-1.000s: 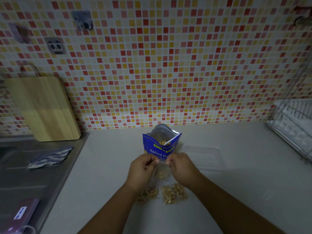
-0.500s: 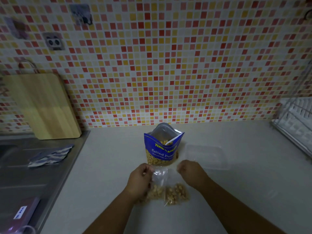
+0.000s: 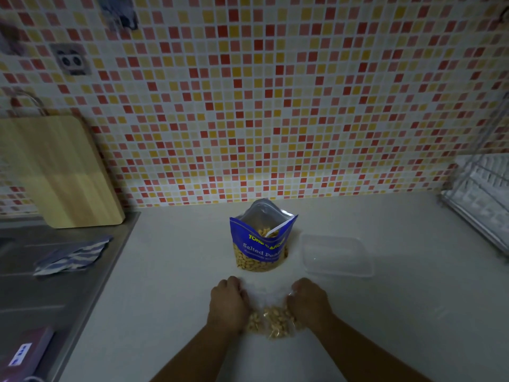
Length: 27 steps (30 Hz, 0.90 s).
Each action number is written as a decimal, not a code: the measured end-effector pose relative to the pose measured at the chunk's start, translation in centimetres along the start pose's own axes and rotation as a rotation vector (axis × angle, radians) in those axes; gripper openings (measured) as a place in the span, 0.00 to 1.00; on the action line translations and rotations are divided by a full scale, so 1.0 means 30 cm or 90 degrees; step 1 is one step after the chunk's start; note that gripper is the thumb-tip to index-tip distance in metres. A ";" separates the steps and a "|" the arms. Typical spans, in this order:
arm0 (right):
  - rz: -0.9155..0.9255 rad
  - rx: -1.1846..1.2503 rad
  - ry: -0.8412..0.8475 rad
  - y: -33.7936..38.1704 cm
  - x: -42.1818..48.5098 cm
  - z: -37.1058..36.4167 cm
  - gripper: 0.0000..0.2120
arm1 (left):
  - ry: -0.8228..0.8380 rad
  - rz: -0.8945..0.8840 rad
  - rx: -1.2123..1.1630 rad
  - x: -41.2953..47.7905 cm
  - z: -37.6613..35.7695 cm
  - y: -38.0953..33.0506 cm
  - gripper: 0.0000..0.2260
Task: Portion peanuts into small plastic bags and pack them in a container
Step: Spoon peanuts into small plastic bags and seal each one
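A blue salted-peanut pouch point(image 3: 261, 241) stands open on the white counter, with a white scoop handle sticking out of it. Just in front of it lie small clear plastic bags of peanuts point(image 3: 271, 322). My left hand point(image 3: 227, 304) and my right hand point(image 3: 309, 301) sit on either side of these bags with fingers curled at their top edges. Exactly how the fingers hold the plastic is hard to see. A clear plastic container point(image 3: 334, 255) rests to the right of the pouch.
A wooden cutting board point(image 3: 59, 172) leans on the tiled wall at the left, above a steel sink surround point(image 3: 41, 285) with a striped cloth point(image 3: 73, 257). A wire dish rack point(image 3: 484, 197) stands at the right edge.
Both hands came down from in front of the pouch to the counter, bringing the small bag they held down among the other filled bags.
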State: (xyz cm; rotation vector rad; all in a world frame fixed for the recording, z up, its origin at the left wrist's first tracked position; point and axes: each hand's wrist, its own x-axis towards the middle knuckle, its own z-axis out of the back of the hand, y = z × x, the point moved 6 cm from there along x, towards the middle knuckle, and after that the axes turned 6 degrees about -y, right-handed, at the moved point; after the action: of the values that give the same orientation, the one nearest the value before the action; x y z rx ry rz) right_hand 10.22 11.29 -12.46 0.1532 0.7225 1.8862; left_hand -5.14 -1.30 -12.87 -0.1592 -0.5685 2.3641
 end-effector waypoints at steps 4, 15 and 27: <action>-0.034 0.126 -0.018 0.000 -0.012 -0.002 0.10 | -0.005 0.008 -0.005 -0.008 0.008 0.000 0.15; 0.136 0.330 -0.044 0.103 -0.056 0.067 0.18 | -0.003 -0.117 -0.266 -0.012 0.103 -0.147 0.07; 0.308 0.299 -0.089 0.182 -0.081 0.167 0.14 | -0.033 -0.168 -0.340 -0.028 0.205 -0.178 0.06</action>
State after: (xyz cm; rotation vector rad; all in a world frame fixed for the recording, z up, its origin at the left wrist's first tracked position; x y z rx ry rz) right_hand 9.03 9.82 -4.90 0.8117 1.0924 2.0923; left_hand -2.91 -0.49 -5.02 -0.2435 -1.1641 1.9228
